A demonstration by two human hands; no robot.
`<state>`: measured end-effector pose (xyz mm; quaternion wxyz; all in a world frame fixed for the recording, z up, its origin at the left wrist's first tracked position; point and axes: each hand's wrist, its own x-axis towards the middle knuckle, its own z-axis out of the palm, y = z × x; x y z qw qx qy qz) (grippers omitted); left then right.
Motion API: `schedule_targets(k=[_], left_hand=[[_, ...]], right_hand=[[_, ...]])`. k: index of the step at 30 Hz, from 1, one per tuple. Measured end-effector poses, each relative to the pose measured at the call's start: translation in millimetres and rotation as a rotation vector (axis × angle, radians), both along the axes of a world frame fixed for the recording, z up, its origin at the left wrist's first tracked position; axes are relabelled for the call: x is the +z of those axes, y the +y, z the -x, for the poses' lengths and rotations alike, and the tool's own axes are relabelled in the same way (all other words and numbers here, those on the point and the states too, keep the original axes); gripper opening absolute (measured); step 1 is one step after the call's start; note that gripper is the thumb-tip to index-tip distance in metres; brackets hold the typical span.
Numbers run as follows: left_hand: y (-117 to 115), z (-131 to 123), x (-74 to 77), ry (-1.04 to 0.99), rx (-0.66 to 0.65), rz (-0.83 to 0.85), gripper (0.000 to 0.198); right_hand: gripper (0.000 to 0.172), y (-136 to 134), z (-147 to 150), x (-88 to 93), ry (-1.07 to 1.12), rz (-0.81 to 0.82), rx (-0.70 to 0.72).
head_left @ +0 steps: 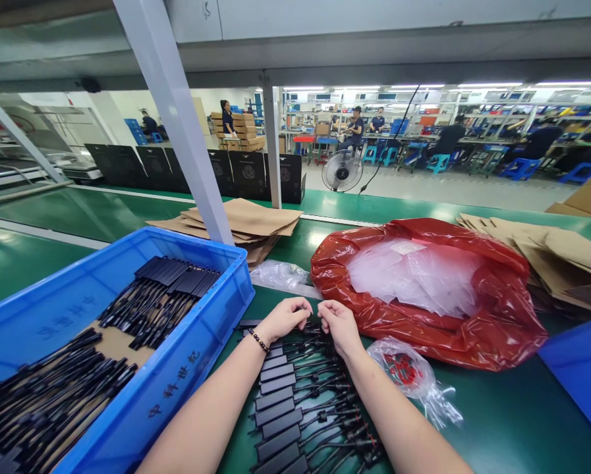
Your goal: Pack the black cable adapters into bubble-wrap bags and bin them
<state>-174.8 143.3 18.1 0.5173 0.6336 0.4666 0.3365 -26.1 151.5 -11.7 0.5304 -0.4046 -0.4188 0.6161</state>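
On the green worktop (512, 411), between a blue crate (216, 332) and a red bag (503, 336), black adapters (278, 417) form a row toward the body, blocks crosswise, cables (319, 376) rightward. The left hand (288, 317) is nearer the blocks, the right hand (339, 324) the cables. Fingertips look pinched; whether either hand grips something, I cannot tell.

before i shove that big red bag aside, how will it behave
The red bag will probably sag and fold, as its sides already crumple. Its glossy film may feel slippery. With its mouth open, the translucent white pieces inside could slide out if tipped.
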Motion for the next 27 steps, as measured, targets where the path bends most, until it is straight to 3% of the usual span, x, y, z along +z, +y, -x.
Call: schedule_targets(k=[9, 16, 22, 27], left_hand=[[4, 1, -7.0, 0.047, 0.168, -0.089, 0.018], [3, 0, -6.8, 0.037, 0.120, -0.086, 0.029], [5, 0, -13.8, 0.019, 0.097, -0.025, 0.006], [4, 1, -15.5, 0.041, 0.102, -0.041, 0.004]], right_hand=[[0.026, 6, -4, -0.7, 0.130, 0.052, -0.155], [0.022, 1, -2, 2.7, 0.072, 0.005, -0.030], [0.019, -4, 2, 3.9, -0.031, -0.052, 0.053], [0.019, -7, 4, 3.4, -0.125, -0.063, 0.078]])
